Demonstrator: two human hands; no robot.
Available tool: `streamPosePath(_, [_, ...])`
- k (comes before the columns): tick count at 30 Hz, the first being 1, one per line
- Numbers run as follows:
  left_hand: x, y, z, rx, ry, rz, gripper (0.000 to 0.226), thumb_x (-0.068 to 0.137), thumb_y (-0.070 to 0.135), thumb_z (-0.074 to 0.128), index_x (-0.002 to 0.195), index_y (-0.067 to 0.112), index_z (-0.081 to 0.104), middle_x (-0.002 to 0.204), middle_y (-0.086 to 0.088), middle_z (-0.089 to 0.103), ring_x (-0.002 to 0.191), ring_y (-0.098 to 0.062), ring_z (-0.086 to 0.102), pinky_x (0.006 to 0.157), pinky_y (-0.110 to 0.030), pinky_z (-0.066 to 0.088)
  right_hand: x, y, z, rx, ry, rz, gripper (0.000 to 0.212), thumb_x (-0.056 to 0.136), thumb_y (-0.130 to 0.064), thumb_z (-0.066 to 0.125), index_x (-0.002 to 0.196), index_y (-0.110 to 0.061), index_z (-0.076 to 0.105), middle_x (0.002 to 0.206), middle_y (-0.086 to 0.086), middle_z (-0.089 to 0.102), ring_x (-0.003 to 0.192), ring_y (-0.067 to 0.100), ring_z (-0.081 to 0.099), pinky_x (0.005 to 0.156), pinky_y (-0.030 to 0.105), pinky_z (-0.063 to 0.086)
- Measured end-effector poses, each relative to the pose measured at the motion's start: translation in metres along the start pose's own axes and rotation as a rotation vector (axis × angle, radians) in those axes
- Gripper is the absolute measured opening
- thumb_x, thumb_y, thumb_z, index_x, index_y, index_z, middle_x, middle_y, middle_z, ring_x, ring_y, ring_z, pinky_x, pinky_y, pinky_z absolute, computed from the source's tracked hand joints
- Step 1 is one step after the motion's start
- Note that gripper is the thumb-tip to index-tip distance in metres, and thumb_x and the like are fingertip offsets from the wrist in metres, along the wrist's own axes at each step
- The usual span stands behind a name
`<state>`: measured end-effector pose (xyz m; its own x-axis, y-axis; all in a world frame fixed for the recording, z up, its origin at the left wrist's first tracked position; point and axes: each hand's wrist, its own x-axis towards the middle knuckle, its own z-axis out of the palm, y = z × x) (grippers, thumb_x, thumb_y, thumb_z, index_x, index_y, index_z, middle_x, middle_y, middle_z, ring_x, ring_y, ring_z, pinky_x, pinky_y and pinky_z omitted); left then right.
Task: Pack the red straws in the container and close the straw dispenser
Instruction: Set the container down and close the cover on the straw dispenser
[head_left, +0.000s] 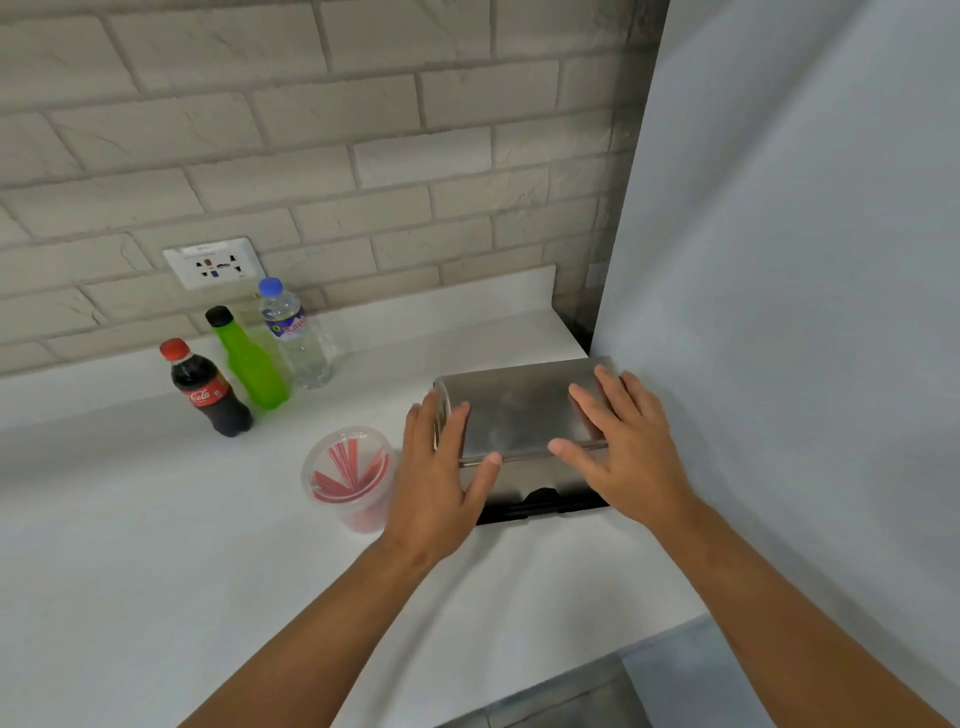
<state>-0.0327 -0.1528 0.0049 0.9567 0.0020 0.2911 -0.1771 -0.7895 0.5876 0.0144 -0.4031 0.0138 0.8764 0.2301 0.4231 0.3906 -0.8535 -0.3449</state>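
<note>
Both hands, left hand (441, 467) and right hand (623, 441), rest flat with straight fingers on the straw dispenser (519, 415); the container (353, 475) of red straws (343, 467) stands just left.

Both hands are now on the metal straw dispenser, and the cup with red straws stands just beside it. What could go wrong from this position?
1. The left hand is very near the clear container of red straws; a sideways move of the wrist might tip it.
2. The right hand lies across the front edge of the straw dispenser lid, so its fingers might get pinched if the lid snaps.
</note>
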Motion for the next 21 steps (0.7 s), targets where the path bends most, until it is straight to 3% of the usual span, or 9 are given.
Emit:
streamPosePath(6, [0.024,-0.002,0.011,0.045,0.004,0.071,0.067,0.1,0.064,0.041,0.156,0.027,0.041,0.172,-0.003,0.021,0.16,-0.026,0.007,0.124,-0.046,0.025,0.007,0.022,0.014,-0.017,0.098,-0.13,0.081,0.087,-0.081,0.057,0.143,-0.023,0.063,0.157,0.006,0.054,0.149,0.039,0.04,0.108,0.053,0.05])
streamPosePath(10, [0.034,-0.006,0.019,0.013,0.036,0.047,0.073,0.097,0.072,0.04,0.155,0.028,0.041,0.172,-0.003,0.02,0.16,-0.027,0.009,0.123,-0.045,0.026,0.023,0.029,0.02,-0.007,0.072,-0.135,0.083,0.087,-0.083,0.052,0.145,-0.024,0.061,0.159,0.003,0.051,0.151,0.036,0.038,0.106,0.052,0.051])
streamPosePath(14, [0.054,-0.008,0.017,0.02,0.031,0.03,0.075,0.096,0.071,0.042,0.156,0.027,0.04,0.172,-0.006,0.019,0.16,-0.029,0.011,0.12,-0.051,0.037,0.046,0.032,0.026,-0.021,0.034,-0.114,0.084,0.086,-0.084,0.049,0.148,-0.029,0.056,0.163,-0.001,0.046,0.153,0.033,0.034,0.103,0.051,0.053])
streamPosePath(21, [0.099,-0.016,0.016,0.058,-0.048,-0.038,0.07,0.102,0.063,0.037,0.162,0.028,0.024,0.173,-0.005,0.006,0.16,-0.028,0.007,0.114,-0.055,0.042,0.096,0.045,0.037,-0.001,-0.073,-0.109,0.085,0.088,-0.081,0.049,0.154,-0.028,0.049,0.167,0.002,0.039,0.156,0.034,0.024,0.117,0.055,0.04])
